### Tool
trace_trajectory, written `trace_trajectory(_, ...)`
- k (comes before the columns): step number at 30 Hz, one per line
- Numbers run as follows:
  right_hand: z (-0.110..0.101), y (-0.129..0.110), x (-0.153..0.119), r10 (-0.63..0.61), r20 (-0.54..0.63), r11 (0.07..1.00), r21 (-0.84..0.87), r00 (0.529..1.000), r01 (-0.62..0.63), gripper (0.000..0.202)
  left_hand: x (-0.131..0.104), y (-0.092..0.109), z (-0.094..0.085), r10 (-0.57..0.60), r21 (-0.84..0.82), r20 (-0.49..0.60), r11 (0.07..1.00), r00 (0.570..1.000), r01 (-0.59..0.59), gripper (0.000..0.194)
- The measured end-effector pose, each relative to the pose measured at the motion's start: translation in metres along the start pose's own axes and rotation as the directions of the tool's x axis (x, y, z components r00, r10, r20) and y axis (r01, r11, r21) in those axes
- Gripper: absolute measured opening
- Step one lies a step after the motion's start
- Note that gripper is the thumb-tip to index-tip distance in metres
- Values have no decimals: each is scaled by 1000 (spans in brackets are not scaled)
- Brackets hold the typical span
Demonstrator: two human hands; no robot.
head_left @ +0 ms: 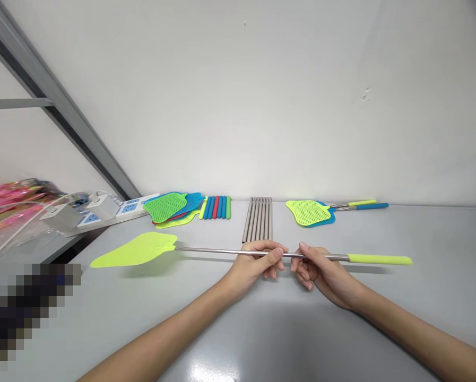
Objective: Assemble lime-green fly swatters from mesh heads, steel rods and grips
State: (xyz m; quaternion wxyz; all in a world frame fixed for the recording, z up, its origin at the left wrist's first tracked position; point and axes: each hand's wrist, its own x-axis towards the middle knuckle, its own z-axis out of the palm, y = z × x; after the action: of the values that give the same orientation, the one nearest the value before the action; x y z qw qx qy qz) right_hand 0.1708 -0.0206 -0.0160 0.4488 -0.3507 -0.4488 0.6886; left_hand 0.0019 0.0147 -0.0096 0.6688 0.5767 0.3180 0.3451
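A yellow-green fly swatter (142, 249) with a thin metal telescopic shaft and a yellow-green handle is held level above the table, its head to the left. My left hand (257, 262) pinches the shaft near its middle between thumb and fingers. Close beside it, my right hand (321, 270) grips the thicker part of the shaft, left of the handle. Behind my hands lies a row of metal tubes (257, 218), its near end partly hidden by my left hand.
Loose swatter heads (166, 207) in green, blue, red and yellow lie stacked at back left. Coloured handle grips (216, 207) are lined up beside them. At back right lie two swatters (309, 212). A power strip (126, 211) with chargers and plastic-bagged items (18, 199) are at far left.
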Motion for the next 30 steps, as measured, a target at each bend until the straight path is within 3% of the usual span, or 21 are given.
trace_trajectory(8,2,1,-1,-46,69,992,-113,997,54,38,-3,6,4,5,85,86,996,996,-12,27)
trace_trajectory(16,2,-1,-1,-21,-88,999,37,996,25,46,-1,7,1,26,79,19,996,999,-27,27)
trace_trajectory(23,0,-3,1,13,-99,988,155,995,3,43,0,6,-2,-5,0,-18,1000,1000,5,29)
trace_trajectory(30,-1,0,0,5,-57,998,64,998,-1,42,-1,5,-1,7,15,-30,1000,1000,-7,29)
